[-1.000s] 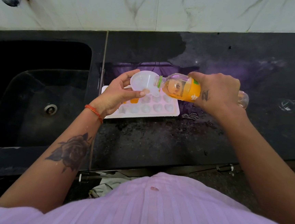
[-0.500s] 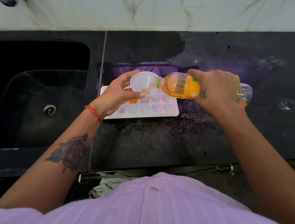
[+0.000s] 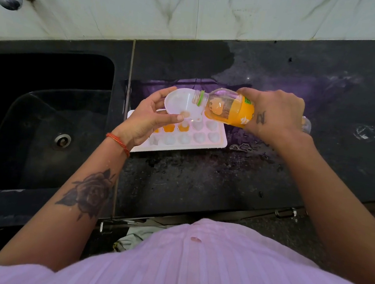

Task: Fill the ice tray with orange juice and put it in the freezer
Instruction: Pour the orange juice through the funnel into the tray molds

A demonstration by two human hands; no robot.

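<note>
your left hand (image 3: 149, 118) grips funnel (image 3: 180, 104) over tray (image 3: 215, 144) | right hand (image 3: 275, 114) grips bottle (image 3: 230, 109), now tipped steeper | juice entering funnel, few cells filled

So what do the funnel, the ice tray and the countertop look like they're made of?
Funnel: translucent white plastic, probably; juice shows through its cone.
Ice tray: opaque white plastic, smooth, with moulded cells.
Countertop: polished black speckled stone, likely granite; it reflects light.

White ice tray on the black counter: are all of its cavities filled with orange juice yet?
No: the white ice tray shows orange juice only in a few cavities near the left hand, the others look pale and unfilled.
</note>
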